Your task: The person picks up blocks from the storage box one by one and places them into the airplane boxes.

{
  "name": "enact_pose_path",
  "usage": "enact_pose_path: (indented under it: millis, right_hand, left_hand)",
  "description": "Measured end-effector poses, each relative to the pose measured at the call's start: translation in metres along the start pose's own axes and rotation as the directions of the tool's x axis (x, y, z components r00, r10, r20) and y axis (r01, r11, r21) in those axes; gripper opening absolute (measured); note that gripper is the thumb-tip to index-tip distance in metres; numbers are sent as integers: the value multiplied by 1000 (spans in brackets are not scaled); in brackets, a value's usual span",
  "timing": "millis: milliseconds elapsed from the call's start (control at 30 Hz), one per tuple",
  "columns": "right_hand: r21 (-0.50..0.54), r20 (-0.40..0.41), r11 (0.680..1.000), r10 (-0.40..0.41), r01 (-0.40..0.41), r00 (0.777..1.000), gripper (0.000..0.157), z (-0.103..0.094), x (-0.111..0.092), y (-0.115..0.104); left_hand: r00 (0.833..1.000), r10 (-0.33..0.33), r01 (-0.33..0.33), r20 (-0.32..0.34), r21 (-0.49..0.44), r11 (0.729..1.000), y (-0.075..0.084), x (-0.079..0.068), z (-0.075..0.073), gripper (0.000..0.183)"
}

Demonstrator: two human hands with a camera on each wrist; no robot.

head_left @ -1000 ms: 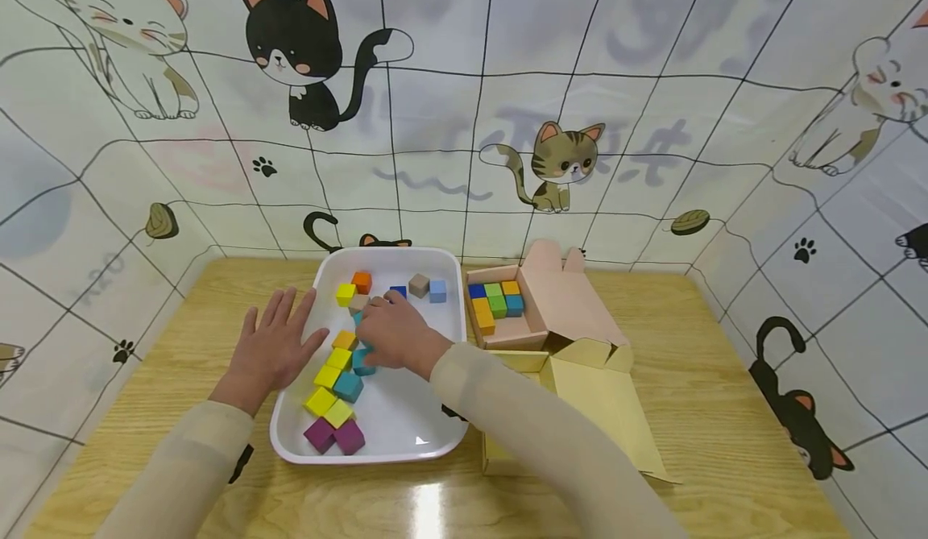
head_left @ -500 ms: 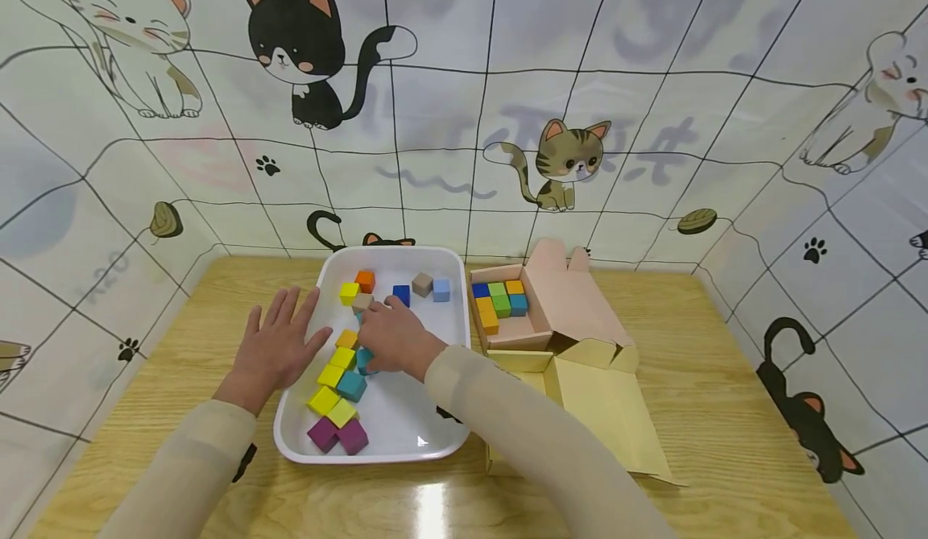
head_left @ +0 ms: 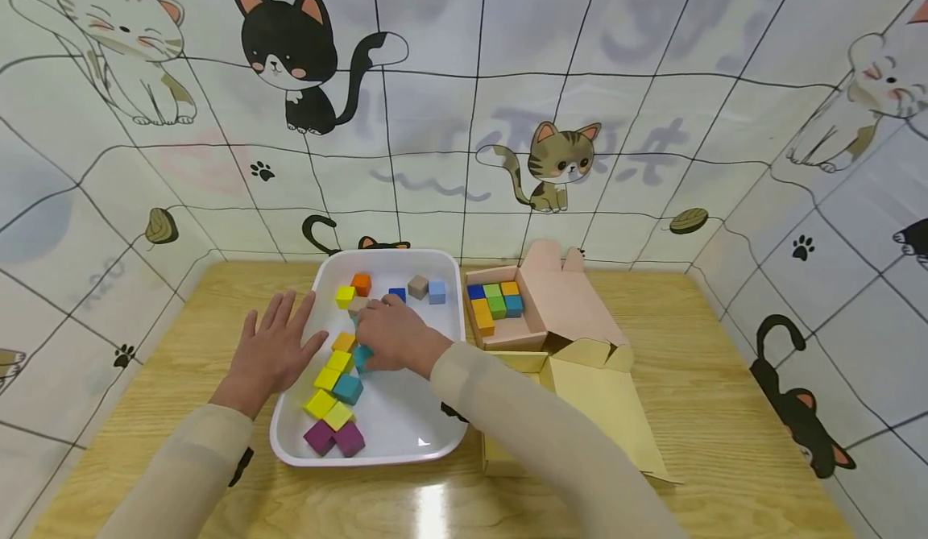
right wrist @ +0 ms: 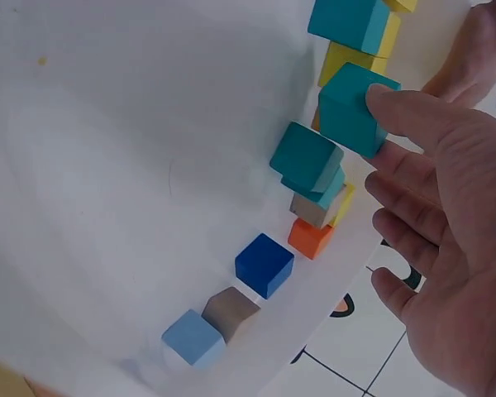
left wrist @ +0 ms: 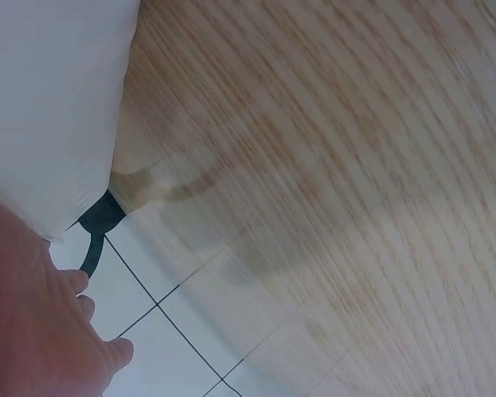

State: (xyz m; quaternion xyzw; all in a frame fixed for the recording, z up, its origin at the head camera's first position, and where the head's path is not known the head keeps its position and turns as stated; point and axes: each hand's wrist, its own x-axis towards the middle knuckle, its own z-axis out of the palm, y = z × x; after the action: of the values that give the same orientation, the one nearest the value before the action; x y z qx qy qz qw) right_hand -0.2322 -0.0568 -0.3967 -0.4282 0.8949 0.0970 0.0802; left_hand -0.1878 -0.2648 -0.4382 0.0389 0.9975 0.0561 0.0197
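Inside the white tray [head_left: 402,434], my right hand [head_left: 395,333] is over the row of coloured cubes. In the right wrist view its thumb and index finger pinch a teal cube [right wrist: 351,107], while the other fingers are spread behind it. More teal cubes [right wrist: 306,157] lie just beyond that one. My left hand [head_left: 271,350] is flat with straight fingers at the tray's left rim and holds nothing. Yellow cubes [head_left: 319,404], a teal cube [head_left: 348,388] and purple cubes [head_left: 350,439] run toward the tray's front. My right hand partly hides the middle of the row in the head view.
Right of the tray, an open pink box [head_left: 536,337] contains several blue, green and orange blocks. In front of it stands an open pale yellow box [head_left: 602,410], partly behind my right sleeve. Grey, dark blue and light blue cubes [head_left: 437,292] lie at the tray's back.
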Motion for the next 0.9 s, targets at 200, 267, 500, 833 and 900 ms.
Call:
enact_pose_path:
  millis: [200,267,500,833,900]
  right_hand:
    - [-4,-61,1000,9,-9,998,29,-6,-10,11]
    - [2,-85,1000,16,-15,996,29,-8,-14,16]
    - [24,-107,998,62,-60,992,32,-20,-36,47]
    - [101,-127,981,178,-166,976,31,-24,-75,107]
    - [114,-131,978,186,-172,974,31,-24,-84,117]
  left_hand:
    - [1000,-4,4,8,-3,1000,0,0,1,76]
    - [1000,-5,5,6,-3,1000,0,0,2,76]
    - [1000,0,0,-2,-14,1000,2,-1,1,75]
    - [1000,1,-1,-3,-16,1000,3,-2,-1,75]
    - [1000,-1,1,-4,-15,1000,2,-2,-1,76]
